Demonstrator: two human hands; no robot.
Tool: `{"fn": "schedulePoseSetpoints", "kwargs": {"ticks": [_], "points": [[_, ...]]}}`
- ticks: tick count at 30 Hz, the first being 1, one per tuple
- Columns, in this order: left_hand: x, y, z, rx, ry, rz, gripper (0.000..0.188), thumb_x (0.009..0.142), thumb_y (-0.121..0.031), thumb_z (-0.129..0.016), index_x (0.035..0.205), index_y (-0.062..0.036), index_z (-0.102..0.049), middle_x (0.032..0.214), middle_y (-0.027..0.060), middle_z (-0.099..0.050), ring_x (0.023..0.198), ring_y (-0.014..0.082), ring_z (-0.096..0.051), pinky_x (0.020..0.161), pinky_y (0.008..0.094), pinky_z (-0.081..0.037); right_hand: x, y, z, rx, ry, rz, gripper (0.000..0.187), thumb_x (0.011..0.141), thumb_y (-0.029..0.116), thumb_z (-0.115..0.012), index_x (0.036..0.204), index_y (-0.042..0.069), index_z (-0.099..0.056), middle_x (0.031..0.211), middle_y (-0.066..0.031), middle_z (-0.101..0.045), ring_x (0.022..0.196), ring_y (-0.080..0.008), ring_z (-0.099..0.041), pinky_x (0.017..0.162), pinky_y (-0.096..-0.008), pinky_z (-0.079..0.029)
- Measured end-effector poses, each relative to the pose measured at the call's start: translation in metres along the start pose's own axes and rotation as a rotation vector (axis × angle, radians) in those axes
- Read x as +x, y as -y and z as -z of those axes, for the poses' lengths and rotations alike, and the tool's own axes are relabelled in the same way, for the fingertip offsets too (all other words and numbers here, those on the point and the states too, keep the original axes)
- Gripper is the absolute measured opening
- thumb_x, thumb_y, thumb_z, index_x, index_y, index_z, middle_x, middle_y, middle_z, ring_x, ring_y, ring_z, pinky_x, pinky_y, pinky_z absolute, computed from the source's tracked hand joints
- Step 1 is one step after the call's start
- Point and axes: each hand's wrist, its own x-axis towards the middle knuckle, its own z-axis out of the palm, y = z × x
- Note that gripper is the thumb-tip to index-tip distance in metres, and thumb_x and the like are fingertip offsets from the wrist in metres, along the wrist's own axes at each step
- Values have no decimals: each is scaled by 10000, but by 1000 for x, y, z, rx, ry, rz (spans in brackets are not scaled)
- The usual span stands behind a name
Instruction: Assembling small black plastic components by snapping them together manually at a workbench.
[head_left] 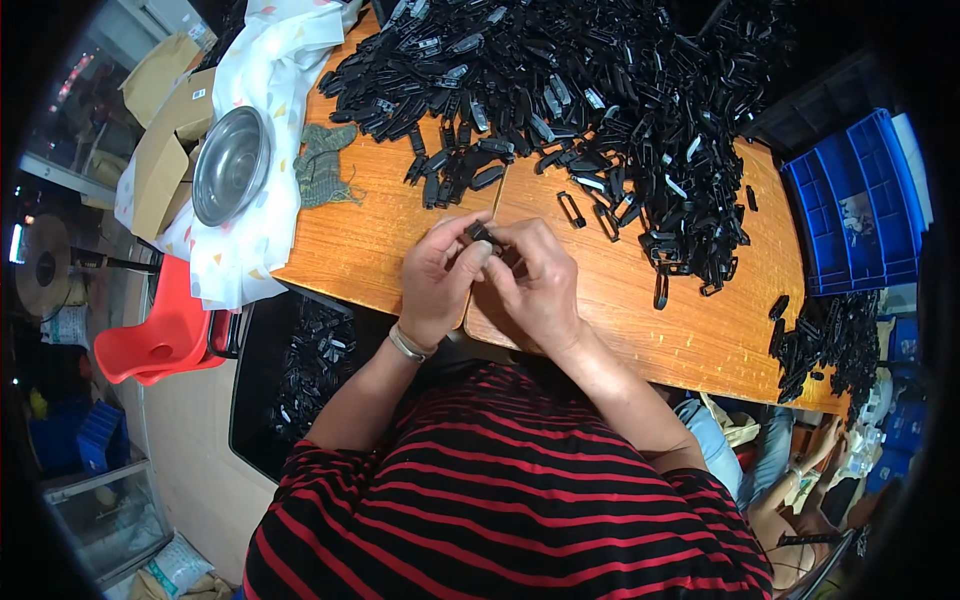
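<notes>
A small black plastic part is held up over the near edge of the wooden table. My left hand pinches it between thumb and fingers. From the other side, the fingertips of my right hand close on the same part, hiding much of its shape. Just beyond my hands lies a loose cluster of black plastic pieces. Farther back, a large heap of similar black parts covers the table. Open oblong black frames lie at the heap's near side.
At left, a steel bowl rests on patterned white sheeting beside a grey knitted glove. A blue crate stands at right, near another black heap. Below are a red chair and a black bin. Another person's hand works at lower right.
</notes>
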Motion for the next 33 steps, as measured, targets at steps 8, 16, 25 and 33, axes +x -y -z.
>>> {"fn": "schedulePoseSetpoints", "kwargs": {"ticks": [8,16,25,33], "points": [[-2,-4,-1,-196,148,93,288,1043,-235,-418,945,-15,-576,841,13,-579,731,64,-513,680,214,-442,-10,19,-4,56,169,-175,472,760,133,-775,1150,66,-519,910,-97,-502,724,-255,-579,617,-368,-499],[-21,-26,43,139,145,186,356,1034,-242,-410,809,-25,-582,712,14,-571,633,106,-518,605,256,-425,-10,19,-4,208,496,-176,382,781,174,-782,1072,38,-574,819,-92,-616,755,-208,-645,600,-325,-505],[-6,-44,113,898,-43,114,225,798,-87,-716,1021,-69,-697,886,119,-657,858,243,-661,744,343,-512,21,-50,53,-644,198,-211,308,781,163,-758,1036,33,-644,958,-162,-598,765,-348,-652,653,-415,-551],[62,12,72,1233,97,-282,307,826,-18,-635,1121,-101,-642,950,114,-619,938,324,-606,772,399,-506,20,-64,51,-660,348,-95,174,852,102,-660,990,11,-606,915,-208,-607,703,-385,-644,607,-451,-531]]}}
